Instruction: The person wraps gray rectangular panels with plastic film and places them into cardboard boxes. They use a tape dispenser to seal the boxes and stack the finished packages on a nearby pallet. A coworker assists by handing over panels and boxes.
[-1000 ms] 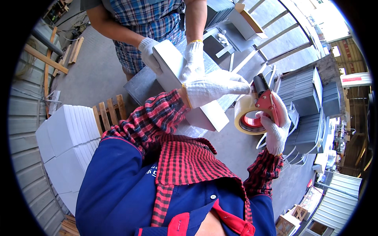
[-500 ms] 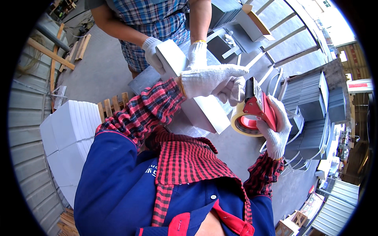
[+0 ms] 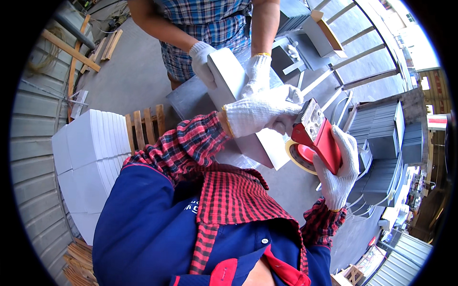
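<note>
Concrete floor (image 3: pixel 138 62), box (image 3: pixel 226 78) and dispenser (image 3: pixel 329 148) at close quarters

Ribbed wall (image 3: pixel 36 157) to the left; a white stack (image 3: pixel 90 152) and a pallet (image 3: pixel 145 126) near it. Grey sheets (image 3: pixel 381 128) piled at right. Box lies aslant over a grey table (image 3: pixel 191 100); whether it rests flat is hidden. A white end shows below the wearer's left forearm; probably the same box, middle covered.

Co-worker (image 3: pixel 205 28) opposite, both gloved hands on the box's far part.

Right hand (image 3: pixel 341 162): gloved, wrapped round the dispenser's red body, thumb on the near side. Dispenser is raised just right of the white end, toothed edge (image 3: pixel 305 110) up and toward the left hand, tape roll (image 3: pixel 292 158) slung below.

Left hand (image 3: pixel 257 112): gloved, palm across the box, fingers bent, tips just beside the teeth. Cannot tell whether they pinch anything; no tape strand made out there.

Handling, as judged: teeth are the hazard, so fingertips are best kept to one side of them. Knit gloves could snag or stick to adhesive; a light touch should help. Firm right grip, wrist steady, roll free to turn. Co-worker's hold ought to keep the box from skidding.
</note>
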`<move>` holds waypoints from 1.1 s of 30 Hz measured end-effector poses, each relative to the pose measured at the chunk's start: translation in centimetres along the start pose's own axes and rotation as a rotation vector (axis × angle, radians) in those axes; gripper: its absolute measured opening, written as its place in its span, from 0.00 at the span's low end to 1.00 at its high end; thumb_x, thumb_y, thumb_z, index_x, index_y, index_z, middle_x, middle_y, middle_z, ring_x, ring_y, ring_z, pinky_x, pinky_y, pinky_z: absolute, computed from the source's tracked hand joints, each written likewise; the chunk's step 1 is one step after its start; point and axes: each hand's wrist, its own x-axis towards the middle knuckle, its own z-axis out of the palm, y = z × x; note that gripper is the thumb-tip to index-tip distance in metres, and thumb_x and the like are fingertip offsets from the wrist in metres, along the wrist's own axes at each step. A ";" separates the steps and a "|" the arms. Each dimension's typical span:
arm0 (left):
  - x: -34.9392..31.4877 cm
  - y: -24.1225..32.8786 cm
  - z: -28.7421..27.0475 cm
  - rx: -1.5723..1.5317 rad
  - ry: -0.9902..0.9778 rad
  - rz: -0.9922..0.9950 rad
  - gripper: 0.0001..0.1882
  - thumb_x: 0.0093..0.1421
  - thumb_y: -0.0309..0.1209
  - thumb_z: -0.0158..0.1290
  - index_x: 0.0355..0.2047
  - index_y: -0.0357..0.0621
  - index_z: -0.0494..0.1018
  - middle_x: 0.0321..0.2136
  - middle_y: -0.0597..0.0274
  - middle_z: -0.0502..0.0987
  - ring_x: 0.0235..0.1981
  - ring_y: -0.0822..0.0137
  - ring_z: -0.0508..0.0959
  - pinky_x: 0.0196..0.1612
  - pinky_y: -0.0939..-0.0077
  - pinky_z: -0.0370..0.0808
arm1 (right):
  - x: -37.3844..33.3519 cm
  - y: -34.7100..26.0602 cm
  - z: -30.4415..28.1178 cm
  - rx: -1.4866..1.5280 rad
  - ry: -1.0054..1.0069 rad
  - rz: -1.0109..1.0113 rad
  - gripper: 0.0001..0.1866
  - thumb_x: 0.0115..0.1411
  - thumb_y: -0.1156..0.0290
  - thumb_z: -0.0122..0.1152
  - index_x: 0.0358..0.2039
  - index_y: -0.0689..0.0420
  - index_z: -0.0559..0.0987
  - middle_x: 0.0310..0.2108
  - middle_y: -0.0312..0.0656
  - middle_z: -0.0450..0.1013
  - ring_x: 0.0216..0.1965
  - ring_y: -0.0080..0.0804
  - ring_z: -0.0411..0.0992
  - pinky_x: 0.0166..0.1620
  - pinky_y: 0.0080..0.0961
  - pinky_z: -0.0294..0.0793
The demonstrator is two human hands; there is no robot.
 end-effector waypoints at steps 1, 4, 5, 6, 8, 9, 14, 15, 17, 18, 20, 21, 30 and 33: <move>-0.3 -0.4 0.9 0.017 0.102 0.042 0.20 0.65 0.37 0.54 0.52 0.42 0.64 0.42 0.56 0.75 0.40 0.68 0.78 0.37 0.82 0.76 | 0.2 -0.4 0.0 -0.005 -0.011 0.000 0.30 0.45 0.73 0.73 0.52 0.56 0.78 0.46 0.49 0.74 0.47 0.45 0.74 0.48 0.36 0.76; -1.8 1.0 1.5 0.081 0.319 0.192 0.15 0.65 0.35 0.53 0.49 0.46 0.65 0.41 0.58 0.74 0.42 0.68 0.77 0.41 0.79 0.75 | 0.9 -1.5 0.5 -0.022 -0.062 -0.010 0.31 0.43 0.72 0.73 0.52 0.55 0.79 0.44 0.49 0.74 0.43 0.45 0.75 0.44 0.36 0.77; -2.7 1.9 1.0 0.121 0.367 0.243 0.13 0.65 0.34 0.52 0.48 0.47 0.66 0.41 0.58 0.74 0.43 0.68 0.76 0.43 0.78 0.75 | 1.3 -2.4 0.5 -0.013 -0.102 -0.006 0.31 0.42 0.72 0.73 0.51 0.55 0.79 0.43 0.49 0.74 0.43 0.45 0.75 0.44 0.35 0.77; -4.0 3.1 0.5 0.174 0.414 0.285 0.12 0.66 0.33 0.52 0.47 0.48 0.66 0.41 0.59 0.74 0.43 0.69 0.76 0.44 0.77 0.75 | 1.8 -3.6 0.6 -0.008 -0.144 -0.001 0.31 0.41 0.72 0.73 0.51 0.55 0.79 0.42 0.49 0.74 0.42 0.45 0.75 0.43 0.35 0.77; -6.2 5.5 -1.6 0.322 0.486 0.324 0.08 0.66 0.32 0.51 0.45 0.51 0.67 0.41 0.60 0.74 0.45 0.69 0.76 0.48 0.75 0.74 | 1.6 -4.8 0.2 -0.034 -0.215 0.068 0.30 0.39 0.72 0.73 0.48 0.56 0.81 0.40 0.49 0.73 0.39 0.45 0.76 0.41 0.34 0.76; -7.5 6.8 -3.1 0.415 0.534 0.326 0.07 0.66 0.31 0.50 0.43 0.52 0.67 0.40 0.61 0.74 0.45 0.69 0.75 0.49 0.74 0.74 | 1.3 -5.1 -0.1 -0.071 -0.235 0.072 0.29 0.40 0.72 0.73 0.48 0.56 0.81 0.39 0.49 0.73 0.39 0.45 0.76 0.40 0.34 0.76; -11.2 11.7 -11.5 1.182 0.647 0.039 0.06 0.66 0.27 0.47 0.43 0.54 0.67 0.40 0.61 0.74 0.48 0.65 0.74 0.56 0.66 0.72 | 1.1 -6.8 1.5 -0.164 -0.265 0.072 0.27 0.43 0.73 0.72 0.48 0.56 0.81 0.38 0.49 0.73 0.37 0.45 0.76 0.38 0.33 0.76; -11.2 11.7 -12.9 1.250 0.661 0.040 0.07 0.66 0.27 0.47 0.43 0.53 0.67 0.40 0.60 0.74 0.48 0.63 0.75 0.55 0.64 0.72 | 1.8 -7.6 2.8 -0.172 -0.267 0.081 0.26 0.45 0.73 0.72 0.48 0.55 0.81 0.37 0.49 0.72 0.37 0.46 0.76 0.37 0.33 0.76; -10.6 11.8 -14.9 1.394 0.683 0.058 0.08 0.66 0.26 0.46 0.45 0.52 0.66 0.41 0.58 0.74 0.48 0.59 0.75 0.54 0.60 0.73 | 2.7 -8.0 4.5 -0.245 -0.267 0.073 0.26 0.47 0.71 0.72 0.50 0.54 0.80 0.39 0.49 0.73 0.38 0.44 0.76 0.38 0.32 0.78; -10.2 11.7 -15.1 1.394 0.666 0.028 0.09 0.66 0.26 0.46 0.45 0.51 0.66 0.41 0.57 0.74 0.48 0.58 0.76 0.53 0.60 0.73 | 3.1 -8.3 5.1 -0.286 -0.270 0.096 0.26 0.49 0.70 0.71 0.52 0.53 0.80 0.40 0.49 0.74 0.39 0.41 0.77 0.39 0.31 0.80; -9.4 11.6 -15.4 1.397 0.634 -0.032 0.10 0.65 0.24 0.45 0.45 0.50 0.65 0.41 0.55 0.74 0.46 0.55 0.76 0.52 0.58 0.73 | 3.7 -9.2 6.0 -0.358 -0.281 0.089 0.26 0.48 0.71 0.72 0.51 0.53 0.80 0.40 0.48 0.74 0.38 0.42 0.78 0.38 0.31 0.80; -9.4 10.7 -16.9 1.429 0.628 -0.072 0.09 0.65 0.25 0.44 0.46 0.50 0.65 0.40 0.52 0.75 0.43 0.53 0.78 0.49 0.59 0.74 | 4.0 -9.5 6.6 -0.368 -0.293 0.086 0.26 0.47 0.70 0.72 0.50 0.52 0.80 0.39 0.48 0.74 0.38 0.42 0.78 0.37 0.32 0.81; -7.4 6.7 -17.7 1.523 0.495 -0.143 0.17 0.71 0.38 0.35 0.58 0.51 0.59 0.44 0.41 0.77 0.45 0.43 0.79 0.48 0.55 0.75 | 3.6 -9.7 7.4 -0.503 -0.315 0.037 0.27 0.47 0.69 0.73 0.50 0.50 0.80 0.39 0.47 0.73 0.37 0.42 0.78 0.35 0.30 0.81; -7.2 7.8 -15.4 1.563 0.572 -0.306 0.18 0.69 0.34 0.40 0.58 0.54 0.63 0.49 0.45 0.74 0.48 0.45 0.77 0.53 0.53 0.72 | 3.6 -9.9 7.5 -0.510 -0.315 0.050 0.27 0.47 0.68 0.74 0.51 0.48 0.80 0.39 0.47 0.73 0.36 0.42 0.78 0.35 0.31 0.81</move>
